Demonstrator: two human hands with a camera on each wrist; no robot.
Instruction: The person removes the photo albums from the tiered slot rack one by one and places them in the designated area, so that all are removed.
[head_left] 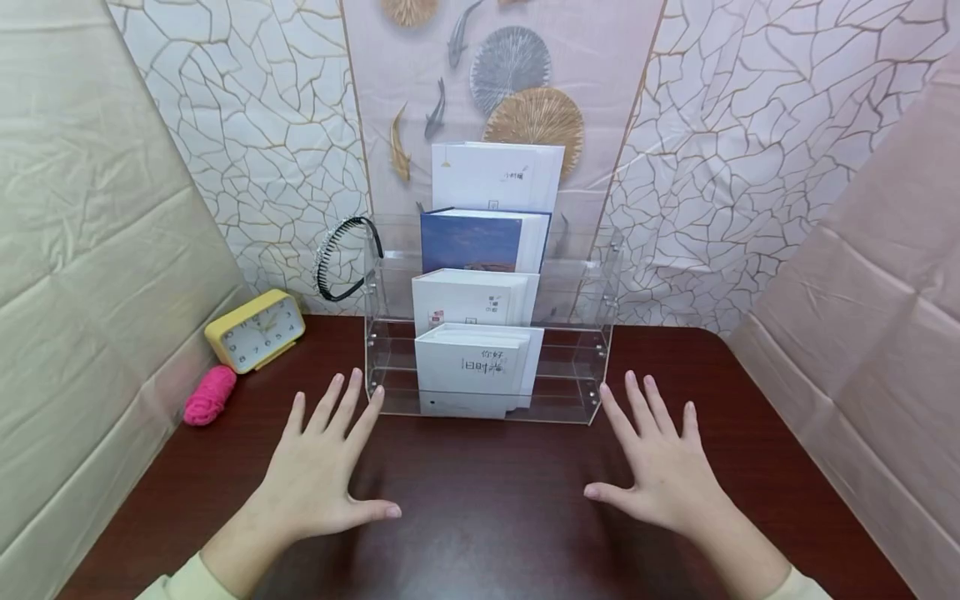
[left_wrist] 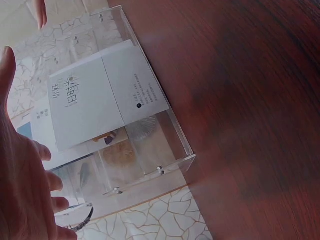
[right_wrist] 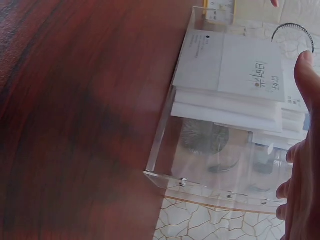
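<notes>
While the left hand point(head_left: 317, 479) and right hand point(head_left: 663, 475) splay empty, the rack point(head_left: 558, 406) stands beyond.

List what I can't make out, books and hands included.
- Head: lower part of back book, hidden behind the blue book.
- Left wrist: small print on front book, too blurred; left hand, cut off by left edge.
- Right wrist: right hand, cut off by right edge.

The rack point(head_left: 555, 407) stands on the table point(head_left: 487, 508), the wall point(head_left: 682, 225) behind at twelve o'clock. In it, books point(head_left: 465, 368) stand in tiers, one behind another. From the rack: hairband point(head_left: 324, 267) on its ten o'clock corner, clock point(head_left: 258, 332) at nine, left hand point(head_left: 318, 471) at eight, right hand point(head_left: 663, 471) at four. Yarn point(head_left: 210, 396) lies at the clock's seven.
</notes>
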